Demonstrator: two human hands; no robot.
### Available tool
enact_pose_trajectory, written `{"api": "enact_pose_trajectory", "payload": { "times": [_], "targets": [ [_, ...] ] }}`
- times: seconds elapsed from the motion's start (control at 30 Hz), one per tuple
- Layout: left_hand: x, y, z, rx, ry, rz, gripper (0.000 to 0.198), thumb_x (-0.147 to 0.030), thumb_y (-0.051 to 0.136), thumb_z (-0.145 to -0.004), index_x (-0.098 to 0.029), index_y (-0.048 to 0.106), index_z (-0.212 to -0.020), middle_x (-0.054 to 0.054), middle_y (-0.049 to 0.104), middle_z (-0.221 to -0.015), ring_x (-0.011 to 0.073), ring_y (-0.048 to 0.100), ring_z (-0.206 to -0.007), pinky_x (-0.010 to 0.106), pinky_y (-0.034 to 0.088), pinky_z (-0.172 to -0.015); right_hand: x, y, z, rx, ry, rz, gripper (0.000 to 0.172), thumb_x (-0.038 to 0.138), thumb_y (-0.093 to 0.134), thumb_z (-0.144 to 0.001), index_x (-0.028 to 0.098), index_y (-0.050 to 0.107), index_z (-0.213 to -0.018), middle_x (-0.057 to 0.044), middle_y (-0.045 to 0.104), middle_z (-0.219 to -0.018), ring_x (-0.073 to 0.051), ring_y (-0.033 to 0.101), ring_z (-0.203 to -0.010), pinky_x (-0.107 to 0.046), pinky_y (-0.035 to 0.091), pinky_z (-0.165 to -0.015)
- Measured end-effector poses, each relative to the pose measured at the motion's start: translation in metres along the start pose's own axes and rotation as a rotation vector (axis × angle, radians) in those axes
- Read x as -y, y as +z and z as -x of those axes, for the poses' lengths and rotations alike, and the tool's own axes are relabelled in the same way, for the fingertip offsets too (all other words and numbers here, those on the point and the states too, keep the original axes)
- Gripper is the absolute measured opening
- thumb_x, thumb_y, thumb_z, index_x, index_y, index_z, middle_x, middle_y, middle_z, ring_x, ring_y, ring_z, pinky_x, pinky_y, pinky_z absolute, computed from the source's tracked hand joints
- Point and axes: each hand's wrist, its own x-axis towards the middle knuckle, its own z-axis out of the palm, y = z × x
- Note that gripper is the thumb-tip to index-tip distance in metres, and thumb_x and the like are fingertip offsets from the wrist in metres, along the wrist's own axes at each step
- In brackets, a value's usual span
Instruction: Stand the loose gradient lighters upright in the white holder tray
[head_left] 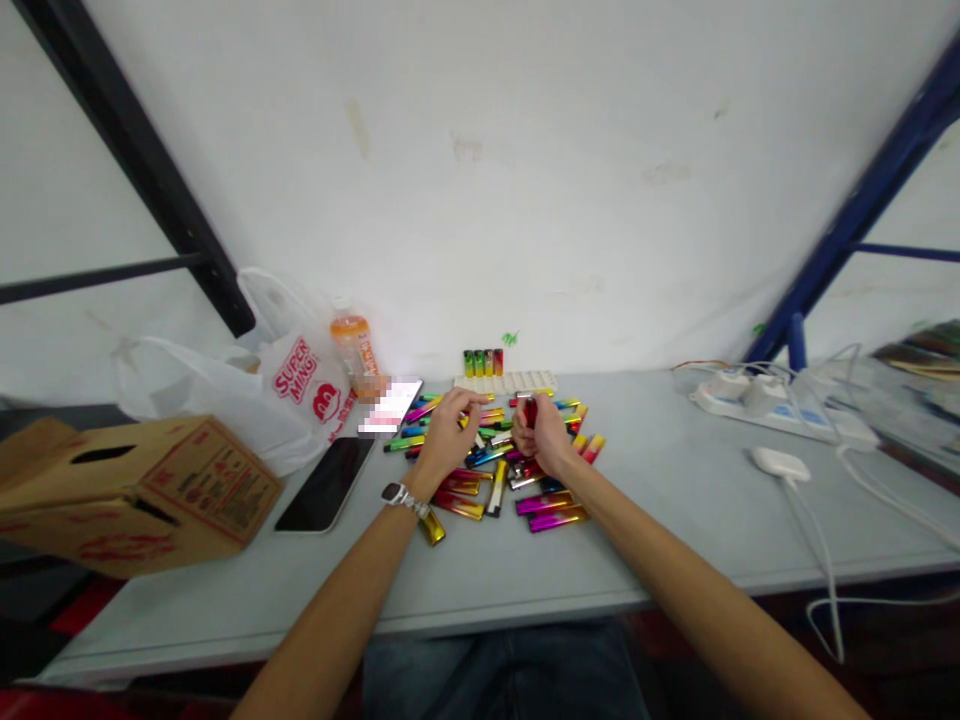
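Observation:
Many shiny metallic-coloured lighters point(499, 485) lie loosely in a pile on the grey table, in pink, gold, green, blue and red. My right hand point(546, 435) is closed around a red lighter point(531, 410) held upright above the right part of the pile. My left hand point(450, 432), with a watch at the wrist, hovers over the pile's left part, fingers bent and apart from the thumb, with nothing visible in them. Behind the pile lies a white slotted tray point(525, 382) against the wall. Several green and red lighters point(484, 362) stand upright in a row at its left end.
To the left are a cardboard box point(217, 490), a white plastic bag point(285, 400), a dark phone point(328, 485), a lit phone point(401, 402) and an orange drink bottle point(352, 345). A power strip point(787, 410) and a white charger point(780, 463) with cables lie at right.

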Motion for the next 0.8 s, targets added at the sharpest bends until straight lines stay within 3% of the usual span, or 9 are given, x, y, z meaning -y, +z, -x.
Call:
{"api": "enact_pose_trajectory", "payload": {
  "times": [0.27, 0.57, 0.7, 0.8],
  "targets": [
    [0.004, 0.002, 0.001, 0.002, -0.020, -0.008, 0.019, -0.020, 0.049, -0.095, -0.019, 0.068, -0.097, 0.006, 0.069, -0.099, 0.0190, 0.064, -0.094, 0.036, 0.051, -0.088, -0.001, -0.002, 0.005, 0.192, 0.068, -0.094, 0.056, 0.073, 0.047, -0.082, 0.021, 0.045, -0.063, 0.009, 0.024, -0.044, -0.006, 0.014, -0.039, -0.020, 0.007, -0.039],
    [0.004, 0.001, 0.001, 0.004, -0.008, -0.016, 0.019, -0.019, 0.049, -0.094, -0.020, 0.068, -0.094, 0.006, 0.070, -0.098, 0.0200, 0.065, -0.099, 0.038, 0.050, -0.093, -0.001, 0.005, 0.008, 0.032, 0.038, 0.056, 0.043, 0.054, 0.041, -0.084, 0.022, 0.036, -0.055, 0.007, 0.023, -0.043, -0.007, 0.017, -0.036, -0.020, 0.007, -0.038],
    [-0.001, 0.002, 0.000, -0.020, 0.009, -0.005, 0.018, -0.021, 0.051, -0.095, -0.018, 0.069, -0.095, 0.006, 0.070, -0.097, 0.0201, 0.063, -0.095, 0.037, 0.050, -0.091, -0.001, 0.004, 0.006, 0.105, 0.029, 0.029, 0.049, 0.066, 0.045, -0.083, 0.021, 0.045, -0.063, 0.008, 0.025, -0.048, -0.007, 0.017, -0.039, -0.021, 0.009, -0.040],
    [-0.011, 0.004, 0.001, -0.036, -0.050, 0.037, 0.018, -0.027, 0.054, -0.094, -0.017, 0.069, -0.097, 0.006, 0.069, -0.091, 0.0179, 0.062, -0.084, 0.033, 0.051, -0.081, -0.008, 0.000, 0.001, 0.133, -0.002, 0.069, 0.058, 0.077, 0.043, -0.081, 0.021, 0.048, -0.068, 0.006, 0.033, -0.054, -0.009, 0.025, -0.044, -0.022, 0.018, -0.040]
  ]
}}
